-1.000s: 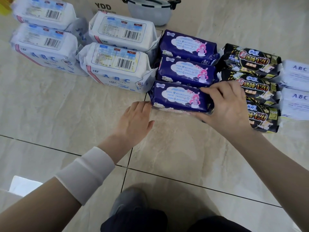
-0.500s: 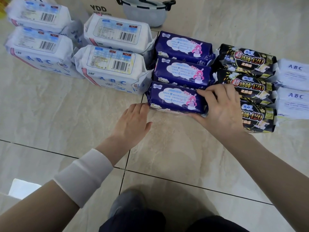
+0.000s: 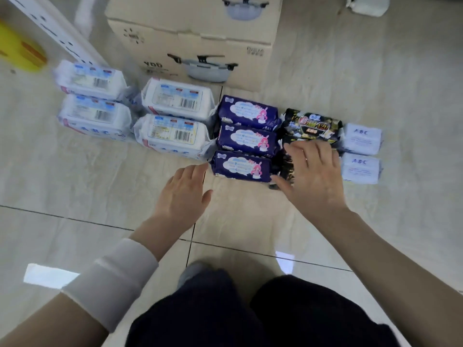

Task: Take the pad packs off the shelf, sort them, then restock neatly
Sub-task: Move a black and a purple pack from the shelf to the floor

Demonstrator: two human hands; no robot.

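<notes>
place: shop floor | signs: tiled floor (image 3: 375, 71); cookware carton (image 3: 195, 41); sorted pad packs (image 3: 245, 139)

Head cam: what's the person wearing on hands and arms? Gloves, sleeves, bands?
No gloves on left hand or right hand. A wide white fabric band circles the left forearm. Nothing shows on the right wrist. A glint on one right finger may be a ring; too blurred to tell.

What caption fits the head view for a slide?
Sorting on the floor: right hand spread over black pad packs, left hand open beside three purple packs, white packs grouped at left.
</notes>
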